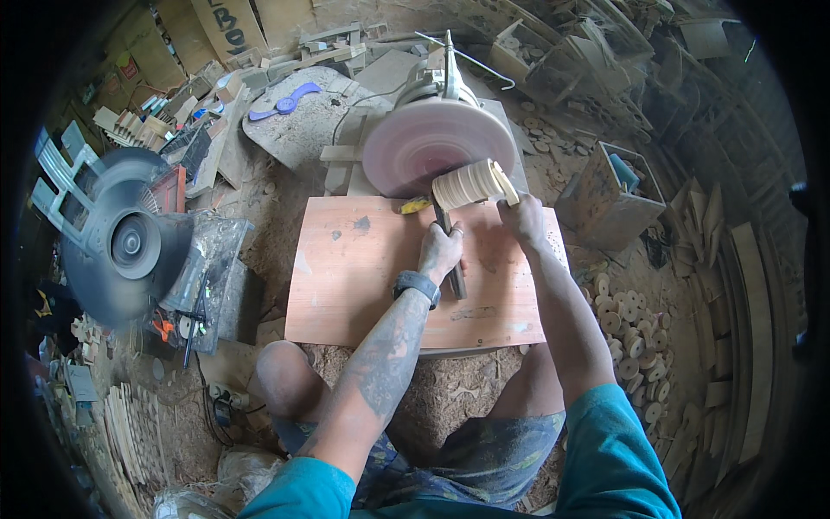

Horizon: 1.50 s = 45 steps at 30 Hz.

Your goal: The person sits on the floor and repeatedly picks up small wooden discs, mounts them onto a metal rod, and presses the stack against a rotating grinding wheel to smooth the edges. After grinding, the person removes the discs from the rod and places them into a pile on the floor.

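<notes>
In the head view, the left hand (442, 248) has its fingers wrapped round a dark bar (457, 282) at the frame's centre. Right of centre, the right hand (524, 218) closes its fingers on the end of a ribbed wooden cylinder (467, 185), just above centre beside a round disc (402, 147); contact cannot be told. Upper left, large dark lettering (229, 33) marks a brown panel (246, 16); a red-and-yellow label (127, 66) is too small to read.
</notes>
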Tool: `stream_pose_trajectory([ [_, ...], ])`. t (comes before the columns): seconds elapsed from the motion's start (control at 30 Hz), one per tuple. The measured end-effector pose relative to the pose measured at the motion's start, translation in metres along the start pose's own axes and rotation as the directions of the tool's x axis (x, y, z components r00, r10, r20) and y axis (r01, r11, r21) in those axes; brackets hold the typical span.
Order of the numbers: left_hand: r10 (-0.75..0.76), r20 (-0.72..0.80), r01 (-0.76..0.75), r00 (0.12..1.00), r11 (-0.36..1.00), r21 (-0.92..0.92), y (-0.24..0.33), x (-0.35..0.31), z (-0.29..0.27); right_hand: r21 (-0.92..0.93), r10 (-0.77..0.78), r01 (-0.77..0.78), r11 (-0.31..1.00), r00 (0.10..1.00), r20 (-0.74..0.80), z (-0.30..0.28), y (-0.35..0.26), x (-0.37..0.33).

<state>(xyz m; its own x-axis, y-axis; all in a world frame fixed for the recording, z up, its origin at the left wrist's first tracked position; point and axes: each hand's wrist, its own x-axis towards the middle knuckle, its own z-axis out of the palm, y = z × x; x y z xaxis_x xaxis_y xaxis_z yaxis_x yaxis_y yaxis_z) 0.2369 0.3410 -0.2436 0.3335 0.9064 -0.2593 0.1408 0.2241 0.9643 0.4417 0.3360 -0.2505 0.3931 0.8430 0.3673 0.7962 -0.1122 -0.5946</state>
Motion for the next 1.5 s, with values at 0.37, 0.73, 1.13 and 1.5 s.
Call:
stream_pose_trajectory([
  [0.37,-0.03,0.006,0.03,1.0,0.999,-0.045,-0.001,0.002,-0.001,-0.022,0.002,-0.003,1.0,1.0,-0.017,0.0,-0.007,-0.002],
  [0.73,-0.041,0.0,0.041,0.999,0.998,-0.046,-0.006,0.011,0.002,0.039,0.006,-0.005,0.999,0.999,-0.037,0.001,-0.005,-0.001],
  [1.13,-0.027,-0.039,0.027,0.999,1.0,-0.001,0.004,0.003,0.005,0.003,-0.003,0.003,1.0,0.999,-0.033,-0.001,-0.005,-0.002],
  [1.5,-0.015,-0.062,0.018,0.998,0.999,0.046,-0.005,0.011,0.009,0.014,-0.028,0.029,0.999,0.999,-0.037,-0.004,-0.008,-0.005],
])
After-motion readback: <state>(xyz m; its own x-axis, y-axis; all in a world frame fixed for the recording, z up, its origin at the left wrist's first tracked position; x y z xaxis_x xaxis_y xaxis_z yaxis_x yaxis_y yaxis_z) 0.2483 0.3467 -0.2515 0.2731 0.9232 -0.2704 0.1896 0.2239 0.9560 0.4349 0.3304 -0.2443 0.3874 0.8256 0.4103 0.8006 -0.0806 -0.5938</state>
